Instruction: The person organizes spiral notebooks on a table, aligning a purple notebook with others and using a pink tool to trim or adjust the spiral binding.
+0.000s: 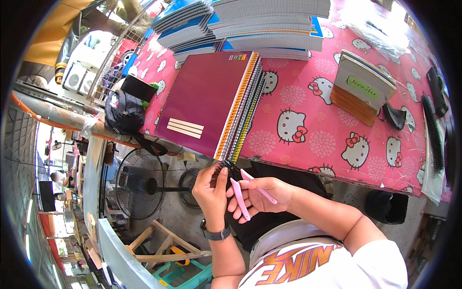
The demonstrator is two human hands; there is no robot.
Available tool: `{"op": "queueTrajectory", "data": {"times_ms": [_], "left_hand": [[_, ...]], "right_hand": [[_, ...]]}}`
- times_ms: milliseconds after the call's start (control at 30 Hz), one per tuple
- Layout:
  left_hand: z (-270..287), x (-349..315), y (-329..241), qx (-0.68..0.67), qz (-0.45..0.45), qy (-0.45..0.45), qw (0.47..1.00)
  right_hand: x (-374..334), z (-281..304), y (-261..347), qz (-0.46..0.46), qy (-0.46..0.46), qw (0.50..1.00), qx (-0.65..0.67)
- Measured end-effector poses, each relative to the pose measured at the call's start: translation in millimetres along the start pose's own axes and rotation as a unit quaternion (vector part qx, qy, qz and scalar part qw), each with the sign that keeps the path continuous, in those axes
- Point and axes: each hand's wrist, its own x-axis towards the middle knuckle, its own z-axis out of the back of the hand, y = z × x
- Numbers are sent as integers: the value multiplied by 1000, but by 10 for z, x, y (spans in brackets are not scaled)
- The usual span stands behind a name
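Gripping a pink-handled hand tool (241, 200) in the right hand (269, 195), with the thumb across one handle and curled fingers beneath the other. Holding the two handles apart in a V. Bringing the thumb and fingertips of the left hand (210, 185) close together beside the tool's dark head, right at the lower end of the notebook coils. Cannot tell whether pinching coil or tool there, on account of the small, dark spot. Wearing a dark wristwatch (216, 234) on the left wrist.

Located, like both hands, at the near edge of the table, touching or almost touching the corner of a stack of spiral notebooks (207, 91). Topped by a maroon cover, with orange and darker coils down the right side. Spread beneath, a pink tablecloth (269, 156) with white cat faces and pale flowers. Farther back, taller piles of blue-covered books (269, 29). To the right, a wooden card holder (353, 113), then a black brush (433, 139). To the left, a black bag (124, 113) beside the notebooks; lower down, a standing fan (139, 183) and a teal plastic stool (187, 274).
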Motion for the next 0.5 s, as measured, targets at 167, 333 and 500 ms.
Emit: {"op": "queueTrajectory", "data": {"times_ms": [167,333,500], "left_hand": [[25,24,46,52,-67,-2,996],[-15,6,43,35,-42,-10,998],[-54,-9,74,23,-39,-22,999]], "right_hand": [[17,-3,-3,2,-35,999,-2],[23,-42,-20,29,-93,995,-30],[25,-21,-27,27,-95,995,4]]}}
